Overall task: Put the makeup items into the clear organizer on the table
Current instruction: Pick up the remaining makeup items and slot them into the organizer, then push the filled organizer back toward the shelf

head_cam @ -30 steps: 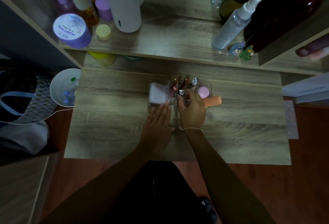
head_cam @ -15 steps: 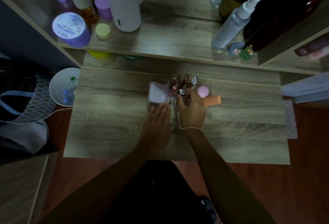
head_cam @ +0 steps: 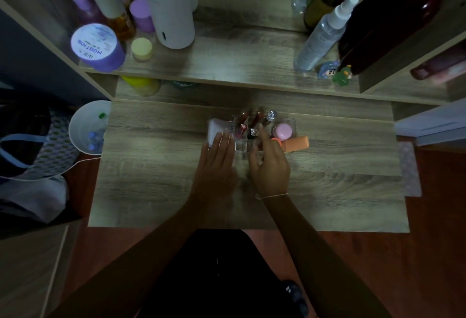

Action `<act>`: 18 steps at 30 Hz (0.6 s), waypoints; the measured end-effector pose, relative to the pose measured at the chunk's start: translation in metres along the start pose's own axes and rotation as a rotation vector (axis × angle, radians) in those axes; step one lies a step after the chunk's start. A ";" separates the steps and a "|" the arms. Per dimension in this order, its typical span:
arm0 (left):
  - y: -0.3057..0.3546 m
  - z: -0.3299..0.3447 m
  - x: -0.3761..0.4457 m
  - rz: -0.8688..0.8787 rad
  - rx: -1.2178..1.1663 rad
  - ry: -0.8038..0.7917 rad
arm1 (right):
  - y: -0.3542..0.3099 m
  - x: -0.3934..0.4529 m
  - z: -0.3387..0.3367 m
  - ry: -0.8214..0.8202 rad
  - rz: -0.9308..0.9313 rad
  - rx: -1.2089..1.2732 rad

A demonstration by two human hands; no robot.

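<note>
Centrally, both hands (head_cam: 242, 163) flank the clear organizer's (head_cam: 290, 122) near edge

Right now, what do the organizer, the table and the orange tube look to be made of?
Organizer: clear hard plastic, probably acrylic; the wood shows through its walls and the edges glint.
Table: grey-brown wood grain, matte; likely laminate board, though solid wood can't be ruled out.
Orange tube: opaque plastic, smooth satin look with no glare.

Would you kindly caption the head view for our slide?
Both hands, left hand and right hand, at a filled clear organizer on the table.
</note>
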State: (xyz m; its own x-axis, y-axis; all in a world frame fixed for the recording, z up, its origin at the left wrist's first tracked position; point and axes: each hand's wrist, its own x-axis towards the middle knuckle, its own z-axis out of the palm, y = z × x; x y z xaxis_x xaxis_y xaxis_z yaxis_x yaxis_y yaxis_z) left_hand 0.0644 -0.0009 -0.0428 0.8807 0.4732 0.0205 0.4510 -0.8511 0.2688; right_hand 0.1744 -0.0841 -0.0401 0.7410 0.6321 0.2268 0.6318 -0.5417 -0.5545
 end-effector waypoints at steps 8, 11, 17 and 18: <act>0.000 -0.016 0.042 -0.041 -0.070 0.101 | 0.004 0.009 -0.004 0.085 -0.027 0.020; -0.001 -0.016 0.039 -0.052 -0.071 0.107 | 0.008 0.002 -0.008 0.054 0.002 0.018; -0.016 -0.014 0.019 -0.234 -0.242 0.070 | 0.027 -0.019 -0.018 0.005 0.044 0.019; -0.021 -0.013 0.014 -0.262 -0.271 0.083 | 0.032 -0.024 -0.020 -0.011 0.036 0.003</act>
State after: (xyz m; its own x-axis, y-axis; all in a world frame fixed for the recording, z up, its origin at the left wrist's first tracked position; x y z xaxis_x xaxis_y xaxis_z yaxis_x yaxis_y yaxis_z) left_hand 0.0657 0.0265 -0.0358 0.7208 0.6931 -0.0079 0.5949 -0.6128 0.5202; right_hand 0.1819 -0.1277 -0.0476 0.7608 0.6180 0.1980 0.6039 -0.5625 -0.5647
